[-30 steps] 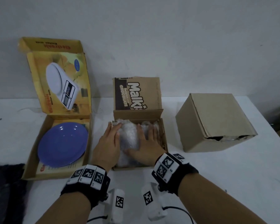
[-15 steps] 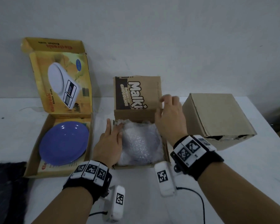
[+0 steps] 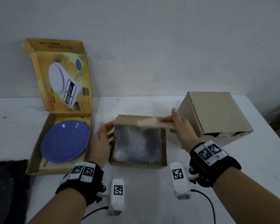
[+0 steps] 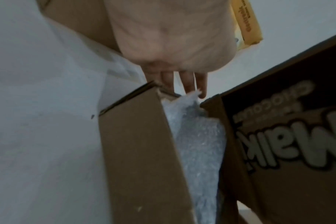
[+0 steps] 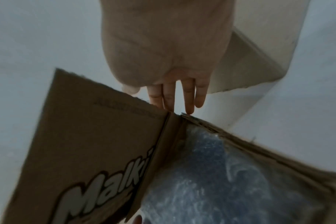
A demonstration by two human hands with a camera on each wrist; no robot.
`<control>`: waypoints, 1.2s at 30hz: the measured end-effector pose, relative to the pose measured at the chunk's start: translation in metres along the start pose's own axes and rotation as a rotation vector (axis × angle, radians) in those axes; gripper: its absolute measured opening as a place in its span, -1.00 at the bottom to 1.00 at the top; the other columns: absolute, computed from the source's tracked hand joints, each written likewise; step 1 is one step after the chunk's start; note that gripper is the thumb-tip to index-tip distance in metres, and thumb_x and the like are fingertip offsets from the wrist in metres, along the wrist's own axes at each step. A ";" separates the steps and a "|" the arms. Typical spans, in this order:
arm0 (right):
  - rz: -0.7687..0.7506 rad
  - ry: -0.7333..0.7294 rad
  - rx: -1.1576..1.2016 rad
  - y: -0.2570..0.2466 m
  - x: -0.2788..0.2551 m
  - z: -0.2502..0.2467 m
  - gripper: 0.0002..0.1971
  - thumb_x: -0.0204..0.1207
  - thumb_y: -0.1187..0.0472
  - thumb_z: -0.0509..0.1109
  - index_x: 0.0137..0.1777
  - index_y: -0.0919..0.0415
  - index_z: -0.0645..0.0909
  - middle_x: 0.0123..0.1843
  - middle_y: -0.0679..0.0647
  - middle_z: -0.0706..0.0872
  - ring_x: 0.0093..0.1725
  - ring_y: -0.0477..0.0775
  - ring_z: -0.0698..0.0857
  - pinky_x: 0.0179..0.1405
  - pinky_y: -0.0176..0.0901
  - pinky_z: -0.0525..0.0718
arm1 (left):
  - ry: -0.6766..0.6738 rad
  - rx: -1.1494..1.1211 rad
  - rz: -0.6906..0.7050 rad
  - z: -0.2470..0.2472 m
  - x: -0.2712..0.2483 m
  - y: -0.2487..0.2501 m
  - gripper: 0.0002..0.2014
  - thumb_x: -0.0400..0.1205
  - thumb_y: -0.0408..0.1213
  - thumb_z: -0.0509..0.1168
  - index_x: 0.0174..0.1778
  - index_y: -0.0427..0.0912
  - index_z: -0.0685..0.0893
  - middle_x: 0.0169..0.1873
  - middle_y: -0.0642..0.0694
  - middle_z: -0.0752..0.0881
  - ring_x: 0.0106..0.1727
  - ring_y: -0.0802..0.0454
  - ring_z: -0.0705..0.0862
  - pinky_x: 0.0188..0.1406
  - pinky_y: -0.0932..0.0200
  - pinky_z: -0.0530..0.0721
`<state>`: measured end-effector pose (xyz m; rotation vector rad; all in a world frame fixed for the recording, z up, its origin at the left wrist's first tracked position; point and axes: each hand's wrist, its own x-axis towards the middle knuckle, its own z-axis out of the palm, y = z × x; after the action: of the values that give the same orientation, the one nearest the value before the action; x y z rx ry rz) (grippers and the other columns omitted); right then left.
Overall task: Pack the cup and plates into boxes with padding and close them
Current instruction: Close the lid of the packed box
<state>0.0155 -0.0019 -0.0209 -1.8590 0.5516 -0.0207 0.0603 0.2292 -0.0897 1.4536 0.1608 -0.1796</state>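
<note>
1. Plate, the blue one, lies flat in the open yellow scale box near the tabletop's left edge, lid standing up behind it.
2. My left hand has straight fingers against the left wall of the small cardboard box, thumb up at the flap's left end.
3. That box sits mid-table with bubble wrap filling it, flap tipped forward over the opening.
4. My right hand has fingers stretched out along the flap's right end, pressing it.
5. Plain brown box sits toward the right edge, tilted.
</note>
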 end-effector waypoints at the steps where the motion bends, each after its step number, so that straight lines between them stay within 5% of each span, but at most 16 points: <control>1: -0.012 -0.031 -0.061 0.004 -0.002 0.000 -0.52 0.68 -0.15 0.06 -0.04 0.06 0.76 0.02 -0.03 0.74 0.07 -0.01 0.66 0.08 -0.12 0.53 | -0.011 -0.018 -0.035 -0.002 0.001 0.003 -0.56 0.78 -0.01 -0.13 0.04 0.04 0.69 -0.01 0.07 0.74 0.10 -0.02 0.68 -0.11 0.14 0.62; 4: -0.062 -0.098 -0.216 0.020 -0.006 0.003 -0.76 0.61 0.04 0.32 0.15 0.08 0.71 0.22 -0.05 0.70 0.19 0.00 0.64 0.12 -0.18 0.56 | -0.088 0.063 -0.036 -0.005 -0.002 0.010 -0.51 0.77 0.03 -0.11 0.17 -0.09 0.70 -0.01 0.00 0.77 0.07 0.08 0.71 -0.19 0.30 0.69; 7: -0.083 -0.123 -0.251 0.030 -0.011 0.007 -0.74 0.55 0.11 0.41 0.22 -0.02 0.66 0.44 -0.20 0.54 0.26 -0.05 0.61 0.27 -0.14 0.57 | -0.117 0.128 -0.040 -0.005 -0.007 0.012 -0.66 0.75 0.00 0.00 0.20 0.01 0.63 0.00 0.14 0.71 0.03 0.28 0.65 -0.25 0.37 0.65; 11: -0.005 0.034 -0.184 0.039 -0.015 0.011 -0.60 0.41 0.07 0.55 0.23 -0.02 0.59 0.25 -0.08 0.63 0.14 0.01 0.67 0.12 -0.07 0.69 | -0.049 0.219 -0.007 -0.012 -0.004 0.003 -0.70 0.61 -0.16 0.36 0.25 -0.09 0.60 0.23 0.01 0.67 0.17 0.16 0.65 0.05 0.21 0.64; 15: 0.117 0.120 -0.120 0.047 -0.017 0.018 -0.56 0.33 0.08 0.60 0.18 0.14 0.61 0.04 0.02 0.71 0.06 0.09 0.71 0.11 0.13 0.72 | -0.123 0.283 0.029 -0.015 -0.006 -0.003 -0.59 0.61 -0.24 0.36 0.40 -0.09 0.58 0.26 0.07 0.66 0.14 0.30 0.64 0.04 0.32 0.63; 21: 0.046 0.111 -0.230 0.031 -0.008 0.018 -0.68 0.43 0.09 0.53 0.16 0.11 0.65 0.03 0.01 0.74 -0.04 -0.02 0.66 -0.01 -0.18 0.62 | -0.082 0.389 0.103 -0.015 -0.015 -0.010 -0.50 0.57 -0.07 0.39 0.46 0.05 0.53 0.18 0.18 0.68 0.13 0.15 0.71 0.05 0.11 0.74; 25: 0.045 0.068 -0.334 0.032 -0.010 0.021 -0.59 0.46 -0.03 0.48 0.29 0.01 0.59 -0.01 0.02 0.68 -0.01 0.03 0.67 -0.10 -0.22 0.54 | -0.158 0.536 0.095 -0.008 -0.016 -0.008 -0.12 0.47 0.08 0.46 0.62 0.29 0.08 0.50 0.24 0.36 0.34 0.16 0.51 0.32 -0.01 0.60; 27: 0.017 0.073 -0.409 0.033 -0.016 0.020 -0.52 0.45 -0.07 0.47 0.35 -0.01 0.54 0.11 0.06 0.63 0.09 0.07 0.65 -0.03 -0.18 0.57 | -0.213 0.633 0.111 -0.003 -0.013 -0.005 -0.13 0.52 0.06 0.42 0.63 0.33 0.01 0.63 0.16 0.18 0.54 0.10 0.35 0.48 0.02 0.43; 29: -0.153 0.123 -0.491 0.032 -0.030 0.018 -0.54 0.42 -0.12 0.47 0.27 0.02 0.55 0.12 0.05 0.57 0.07 0.04 0.59 0.02 -0.14 0.58 | -0.246 0.683 0.099 0.000 -0.012 -0.001 -0.21 0.56 0.00 0.39 0.63 0.27 0.10 0.68 0.03 0.06 0.63 0.06 0.19 0.53 0.10 0.28; 31: -0.325 0.076 -0.513 0.030 -0.050 0.018 -0.63 0.43 -0.24 0.38 -0.01 0.04 0.57 -0.08 -0.03 0.57 -0.14 -0.05 0.56 -0.18 -0.23 0.53 | -0.253 0.679 0.085 0.000 -0.010 -0.001 -0.24 0.57 -0.03 0.39 0.63 0.24 0.13 0.68 0.00 0.05 0.64 0.05 0.17 0.55 0.10 0.26; 33: -0.345 -0.053 -0.549 0.032 -0.068 0.024 -0.58 0.42 -0.37 0.25 -0.26 0.00 0.49 -0.29 -0.10 0.56 -0.30 -0.10 0.54 -0.34 -0.26 0.47 | -0.259 0.665 0.088 -0.002 -0.009 -0.004 -0.24 0.56 -0.01 0.39 0.63 0.26 0.14 0.68 0.01 0.07 0.64 0.03 0.20 0.58 -0.03 0.30; 36: -0.323 -0.074 -0.532 0.041 -0.077 0.032 -0.56 0.30 -0.39 0.31 -0.34 0.00 0.51 -0.36 -0.15 0.57 -0.28 -0.08 0.54 -0.34 -0.28 0.43 | -0.260 0.653 0.090 -0.006 -0.005 -0.009 -0.25 0.55 0.03 0.39 0.61 0.32 0.15 0.67 0.04 0.12 0.61 0.02 0.26 0.55 -0.12 0.36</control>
<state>-0.0588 0.0454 -0.0497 -2.4427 0.2071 -0.0208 0.0531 0.2342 -0.0974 2.0625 -0.1953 -0.3682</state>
